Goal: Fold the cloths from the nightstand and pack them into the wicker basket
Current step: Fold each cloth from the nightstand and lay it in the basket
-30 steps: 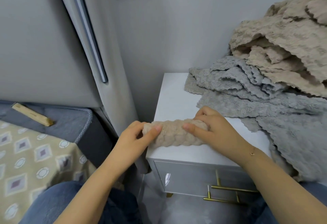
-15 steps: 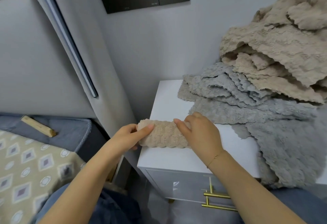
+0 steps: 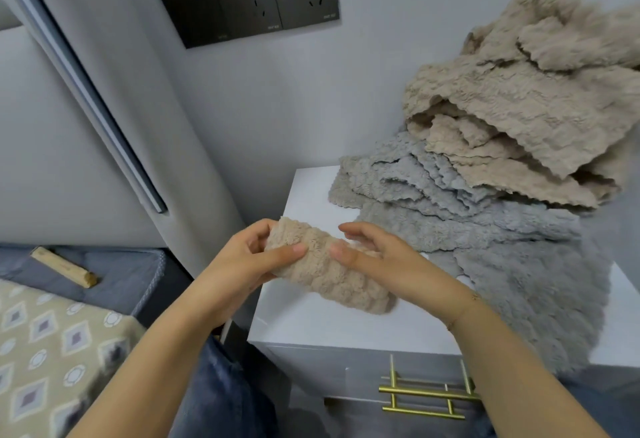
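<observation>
A folded beige cloth (image 3: 325,271), rolled into a narrow bundle, is held just above the front left corner of the white nightstand (image 3: 311,320). My left hand (image 3: 249,264) grips its left end with the thumb on top. My right hand (image 3: 384,264) holds the right part, thumb in front and fingers curled behind. Behind them lies a heap of unfolded cloths: grey ones (image 3: 485,236) spread over the nightstand and hanging off its front, beige ones (image 3: 519,119) piled on top. The wicker basket is out of view.
A bed with a patterned cover (image 3: 52,351) and a blue edge lies at the left, with a wooden stick (image 3: 64,266) on it. A black socket panel (image 3: 249,1) is on the wall. The nightstand drawer has gold handles (image 3: 429,396). My blue-jeaned leg (image 3: 221,396) is below.
The beige bundle has been lifted off the nightstand top and tilted, left end higher. My right hand went from pressing on it to holding it. The view has tipped upward.
</observation>
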A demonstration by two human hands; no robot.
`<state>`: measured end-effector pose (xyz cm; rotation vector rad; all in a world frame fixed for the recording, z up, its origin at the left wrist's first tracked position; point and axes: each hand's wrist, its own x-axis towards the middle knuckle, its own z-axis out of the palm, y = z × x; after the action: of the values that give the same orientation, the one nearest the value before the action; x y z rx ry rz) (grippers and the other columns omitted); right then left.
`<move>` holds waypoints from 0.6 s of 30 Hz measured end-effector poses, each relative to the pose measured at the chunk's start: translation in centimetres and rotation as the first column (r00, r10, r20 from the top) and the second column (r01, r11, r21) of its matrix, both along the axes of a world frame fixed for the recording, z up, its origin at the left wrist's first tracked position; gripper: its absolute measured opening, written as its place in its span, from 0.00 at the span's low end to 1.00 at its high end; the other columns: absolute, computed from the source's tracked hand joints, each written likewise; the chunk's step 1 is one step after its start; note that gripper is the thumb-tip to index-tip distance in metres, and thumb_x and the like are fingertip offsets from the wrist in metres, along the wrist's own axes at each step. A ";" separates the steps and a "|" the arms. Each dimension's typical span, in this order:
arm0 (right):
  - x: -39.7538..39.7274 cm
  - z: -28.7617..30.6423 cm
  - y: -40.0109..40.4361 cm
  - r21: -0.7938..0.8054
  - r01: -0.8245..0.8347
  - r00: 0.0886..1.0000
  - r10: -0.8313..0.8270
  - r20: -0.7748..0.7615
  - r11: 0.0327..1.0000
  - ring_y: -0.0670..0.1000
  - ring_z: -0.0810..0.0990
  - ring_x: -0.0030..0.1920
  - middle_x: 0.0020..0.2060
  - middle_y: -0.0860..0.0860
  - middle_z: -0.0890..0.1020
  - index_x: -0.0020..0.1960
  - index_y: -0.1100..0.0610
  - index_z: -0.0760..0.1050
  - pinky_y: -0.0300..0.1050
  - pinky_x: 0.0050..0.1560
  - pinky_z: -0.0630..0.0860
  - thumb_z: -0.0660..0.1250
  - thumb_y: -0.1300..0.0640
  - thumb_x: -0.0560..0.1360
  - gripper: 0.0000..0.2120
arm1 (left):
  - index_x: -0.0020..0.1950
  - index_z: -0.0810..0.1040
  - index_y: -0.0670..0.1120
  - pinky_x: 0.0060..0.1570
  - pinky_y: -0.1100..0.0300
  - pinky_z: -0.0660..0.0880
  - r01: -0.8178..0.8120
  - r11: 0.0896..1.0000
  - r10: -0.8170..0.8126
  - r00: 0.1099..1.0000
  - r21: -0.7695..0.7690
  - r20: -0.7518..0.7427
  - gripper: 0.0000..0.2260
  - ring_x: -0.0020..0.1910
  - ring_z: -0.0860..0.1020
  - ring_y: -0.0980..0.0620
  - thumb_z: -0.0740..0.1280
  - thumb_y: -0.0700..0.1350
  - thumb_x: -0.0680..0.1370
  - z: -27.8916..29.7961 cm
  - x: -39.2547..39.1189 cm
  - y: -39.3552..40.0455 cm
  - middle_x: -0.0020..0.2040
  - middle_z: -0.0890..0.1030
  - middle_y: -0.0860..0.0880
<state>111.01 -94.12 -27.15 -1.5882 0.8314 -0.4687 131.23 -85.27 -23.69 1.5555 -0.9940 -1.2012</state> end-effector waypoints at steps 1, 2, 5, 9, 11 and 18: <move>-0.7 0.5 0.2 0.039 -0.053 0.999 0.053 0.004 0.998 0.39 0.68 0.67 0.65 0.40 0.72 0.69 0.41 0.68 0.33 0.58 0.68 0.67 0.32 0.62 0.38 | 0.60 0.77 0.40 0.50 0.59 0.80 0.036 0.999 -0.036 0.999 -0.013 -0.020 0.21 0.54 0.82 0.45 0.77 0.42 0.70 0.4 -0.4 -0.2 0.55 0.83 0.43; -1.3 1.0 0.4 0.074 -0.097 0.995 0.096 0.009 0.993 0.39 0.67 0.68 0.66 0.40 0.71 0.70 0.40 0.66 0.34 0.58 0.69 0.68 0.33 0.62 0.38 | 0.60 0.76 0.39 0.50 0.59 0.80 0.072 0.997 -0.073 0.997 -0.023 -0.037 0.21 0.54 0.82 0.45 0.76 0.42 0.70 0.8 -0.7 -0.4 0.55 0.83 0.42; -3.0 2.0 1.7 0.162 -0.142 0.989 0.133 0.069 0.977 0.41 0.76 0.64 0.64 0.42 0.77 0.69 0.42 0.69 0.40 0.63 0.74 0.71 0.42 0.68 0.30 | 0.61 0.73 0.32 0.56 0.52 0.79 0.165 0.985 -0.168 0.984 -0.044 -0.058 0.29 0.57 0.80 0.38 0.77 0.44 0.66 1.6 -1.8 -0.8 0.58 0.79 0.34; -4.9 2.8 3.8 0.208 -0.072 0.991 0.046 0.127 0.975 0.41 0.82 0.54 0.54 0.42 0.84 0.63 0.47 0.74 0.33 0.50 0.78 0.69 0.52 0.75 0.17 | 0.61 0.70 0.27 0.63 0.44 0.73 0.205 0.977 -0.208 0.976 -0.052 -0.070 0.34 0.57 0.79 0.36 0.78 0.45 0.63 2.3 -3.8 -0.9 0.59 0.77 0.30; -6.0 3.1 4.7 0.205 -0.012 0.989 -0.018 0.144 0.979 0.43 0.84 0.50 0.49 0.43 0.86 0.59 0.48 0.76 0.33 0.45 0.78 0.68 0.54 0.75 0.13 | 0.59 0.71 0.27 0.59 0.50 0.77 0.206 0.976 -0.210 0.975 -0.066 -0.074 0.33 0.53 0.80 0.42 0.79 0.44 0.62 2.5 -5.0 -0.9 0.55 0.80 0.33; -11.7 5.5 9.8 0.023 0.302 0.948 -0.303 0.101 0.953 0.46 0.85 0.48 0.48 0.46 0.86 0.59 0.50 0.77 0.37 0.43 0.78 0.65 0.44 0.73 0.17 | 0.53 0.80 0.41 0.49 0.61 0.80 0.201 0.965 -0.228 0.960 -0.167 -0.164 0.20 0.49 0.82 0.50 0.77 0.42 0.62 4.0 -11.9 -1.0 0.51 0.83 0.45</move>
<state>99.34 -84.32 -21.60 -1.4212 1.0010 -0.7610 119.29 -86.30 -19.64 1.2211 -1.1256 -1.3600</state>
